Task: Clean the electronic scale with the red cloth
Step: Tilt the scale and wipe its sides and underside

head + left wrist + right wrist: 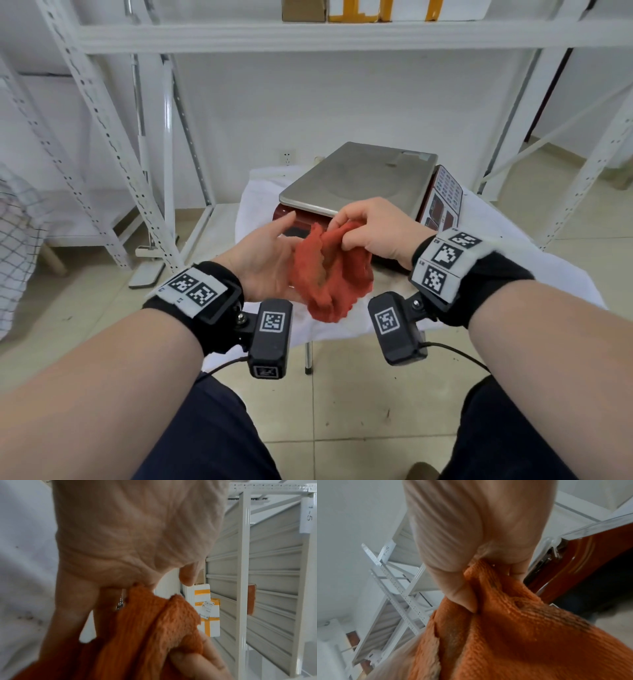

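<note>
We hold the red cloth (331,274) bunched in mid-air, just before the electronic scale (359,180) on the white-draped worktop (534,260) — right hand (373,233) pinching its top, left hand (263,260) spread alongside. Best folded into a flat pad before wiping the steel platter.

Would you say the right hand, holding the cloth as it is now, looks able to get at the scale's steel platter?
Probably yes: the right hand grips the red cloth just in front of the platter, whose top looks bare, with nothing between them.
</note>
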{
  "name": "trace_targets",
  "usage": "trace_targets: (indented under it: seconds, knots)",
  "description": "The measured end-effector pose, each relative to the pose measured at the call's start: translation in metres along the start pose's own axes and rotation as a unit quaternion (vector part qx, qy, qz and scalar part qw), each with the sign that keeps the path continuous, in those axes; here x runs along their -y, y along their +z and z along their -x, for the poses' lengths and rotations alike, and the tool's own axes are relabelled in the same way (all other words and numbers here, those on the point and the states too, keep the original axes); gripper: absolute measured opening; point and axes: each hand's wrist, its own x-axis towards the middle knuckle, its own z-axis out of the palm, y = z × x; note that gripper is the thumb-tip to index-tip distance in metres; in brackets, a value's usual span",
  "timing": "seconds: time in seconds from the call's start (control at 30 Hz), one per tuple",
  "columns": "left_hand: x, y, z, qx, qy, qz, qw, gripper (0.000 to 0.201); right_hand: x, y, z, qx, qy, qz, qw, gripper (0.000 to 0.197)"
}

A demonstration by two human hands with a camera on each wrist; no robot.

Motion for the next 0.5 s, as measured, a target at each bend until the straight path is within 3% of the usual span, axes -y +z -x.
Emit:
trace_targets:
  seconds: [0.17, 0.37, 0.5]
  knots:
    - [0.0, 0.021, 0.004, 0.041, 0.003, -0.047, 0.998, 0.054, 0.011, 0.006, -0.003, 0.029, -0.057, 0.045, 0.997, 0.032]
    - [0.009, 0.019, -0.002, 0.027, 0.057, 0.032, 0.997, 0.058, 0.0, 0.007, -0.011, -0.059, -0.073, 0.042, 0.995, 0.033]
    - [0.013, 0.012, -0.008, 0.013, 0.063, 0.023, 0.998, 0.044, -0.005, 0.008, -0.014, -0.115, -0.059, 0.108, 0.986, 0.042]
